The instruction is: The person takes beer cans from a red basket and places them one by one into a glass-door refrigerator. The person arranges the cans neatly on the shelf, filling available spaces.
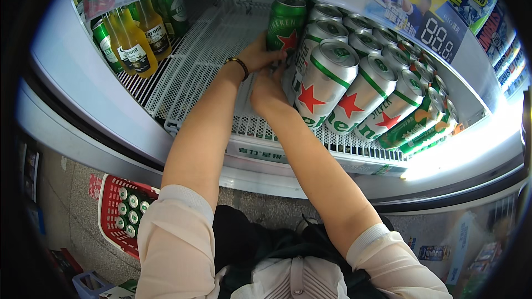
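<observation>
A green Heineken can (286, 23) stands upright toward the back of a white wire fridge shelf (199, 66). My left hand (261, 55), with a dark beaded bracelet at the wrist, is closed around its lower part, the thumb across the front. Just below and nearer to me, my right hand (269, 89) reaches in beside the silver cans; its fingertips are partly hidden, and whether it grips anything cannot be made out. Silver Heineken cans (328, 79) stand in rows directly to the right of both hands.
Corona bottles (137, 52) stand at the shelf's left. Green cans (415, 126) lie beyond the silver ones at right. A price sign (436, 35) hangs above. The fridge's front edge (257, 180) crosses below my forearms. A red basket (109, 232) with green cans sits on the floor.
</observation>
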`<state>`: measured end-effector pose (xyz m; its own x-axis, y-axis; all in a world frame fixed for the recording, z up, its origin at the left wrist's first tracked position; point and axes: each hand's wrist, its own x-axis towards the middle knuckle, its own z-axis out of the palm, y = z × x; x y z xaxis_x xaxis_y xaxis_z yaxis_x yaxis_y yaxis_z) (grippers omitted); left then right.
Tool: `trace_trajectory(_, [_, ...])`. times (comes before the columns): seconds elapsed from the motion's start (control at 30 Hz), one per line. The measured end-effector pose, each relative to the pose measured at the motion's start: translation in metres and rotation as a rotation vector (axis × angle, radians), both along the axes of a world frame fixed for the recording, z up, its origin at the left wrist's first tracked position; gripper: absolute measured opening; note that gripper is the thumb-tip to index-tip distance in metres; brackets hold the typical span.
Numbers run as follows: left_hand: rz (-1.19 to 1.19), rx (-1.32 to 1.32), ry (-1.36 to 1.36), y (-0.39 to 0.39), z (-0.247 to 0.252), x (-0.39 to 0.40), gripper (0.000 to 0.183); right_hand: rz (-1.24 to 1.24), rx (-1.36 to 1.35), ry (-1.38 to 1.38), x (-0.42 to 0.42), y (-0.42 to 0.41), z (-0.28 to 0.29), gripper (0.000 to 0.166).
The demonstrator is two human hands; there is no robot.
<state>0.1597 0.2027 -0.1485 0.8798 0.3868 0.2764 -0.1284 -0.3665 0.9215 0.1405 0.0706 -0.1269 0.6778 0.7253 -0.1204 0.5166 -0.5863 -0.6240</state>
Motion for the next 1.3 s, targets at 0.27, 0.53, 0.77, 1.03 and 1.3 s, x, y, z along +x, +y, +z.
trace_trajectory(0.27, [0.071, 0.060, -0.031, -0.023, 0.019, -0.015, 0.082, -0.080, 0.134, 0.173, 0.006, 0.002, -0.006, 0.072])
trace_trajectory(0.53, [0.486, 0.442, 0.065, -0.101, 0.049, -0.161, 0.035, 0.540, 0.454, -0.480, -0.078, -0.066, 0.013, 0.018])
trace_trajectory(0.77, [0.647, 0.339, 0.388, -0.177, -0.030, -0.397, 0.023, 1.286, 0.424, -0.322, -0.229, -0.092, -0.057, 0.014])
trace_trajectory(1.03, [0.676, 0.401, 1.150, -0.230, -0.222, -0.525, 0.026, 1.660, -0.127, -0.609, -0.308, -0.098, -0.119, 0.019])
trace_trajectory(1.3, [0.522, 0.297, 1.462, -0.221, -0.287, -0.510, 0.026, 1.623, -0.201, -0.571, -0.315, -0.097, -0.139, 0.018])
